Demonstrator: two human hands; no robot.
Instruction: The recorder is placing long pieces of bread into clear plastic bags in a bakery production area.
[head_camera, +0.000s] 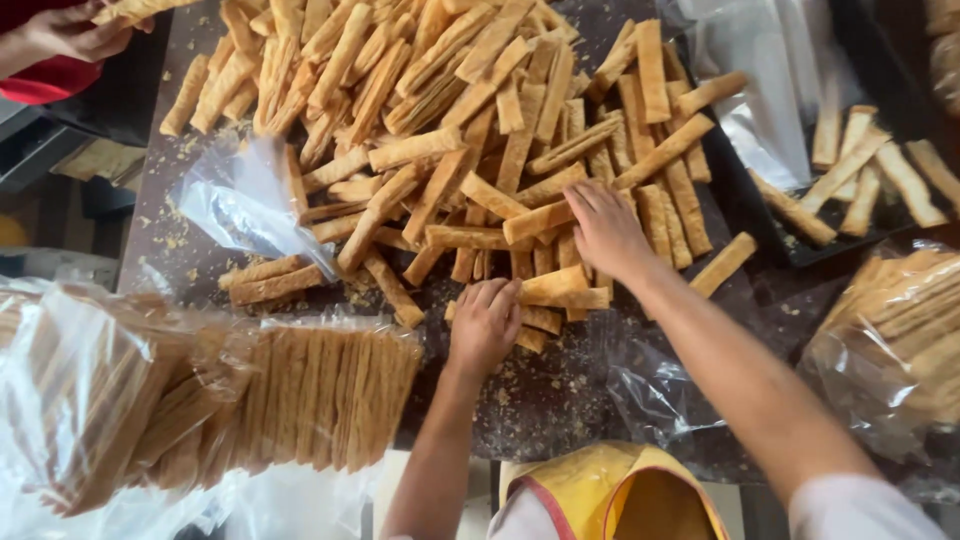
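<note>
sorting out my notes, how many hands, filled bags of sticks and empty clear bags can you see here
Hands: 3, the person's left hand, right hand, and a co-worker's hand
Filled bags of sticks: 2, the left bag and right bag
Empty clear bags: 3
Total: 8

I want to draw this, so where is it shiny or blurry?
Head view: bright white glare on the clear plastic bag left of the pile; the bagged sticks at the lower left look soft and washed out; the loose sticks in the middle are sharp; both hands, left hand and right hand, are evenly lit, with no hard shadows.
</note>
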